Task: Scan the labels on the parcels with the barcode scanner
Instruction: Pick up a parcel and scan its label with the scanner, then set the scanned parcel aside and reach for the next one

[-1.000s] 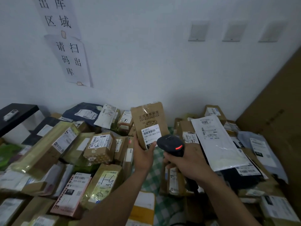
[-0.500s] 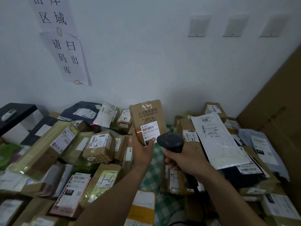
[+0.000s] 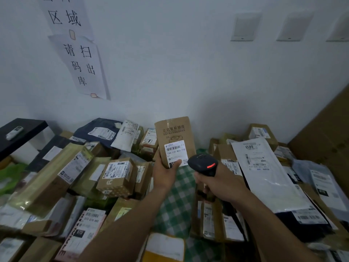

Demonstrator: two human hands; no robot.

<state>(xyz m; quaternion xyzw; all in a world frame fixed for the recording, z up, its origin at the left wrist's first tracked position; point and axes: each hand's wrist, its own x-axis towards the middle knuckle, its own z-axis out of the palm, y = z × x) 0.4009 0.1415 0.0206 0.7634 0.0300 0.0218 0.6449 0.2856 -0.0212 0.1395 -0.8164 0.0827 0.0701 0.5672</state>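
Far left: white remote (image 3: 14,132) on a black shelf (image 3: 28,127), paper signs (image 3: 83,67) on the wall above. Parcel pile (image 3: 117,176) spreads over a green checked cloth (image 3: 175,205). Your left hand (image 3: 166,174) grips a brown parcel (image 3: 174,137) from below, upright at centre above the pile, thumb on the bottom edge of its white label (image 3: 175,153). Just right, your right hand (image 3: 221,186) is wrapped round the barcode scanner (image 3: 203,164), head close to the label's lower corner, red light on. Further right, a long white mailer (image 3: 268,176) lies on boxes.
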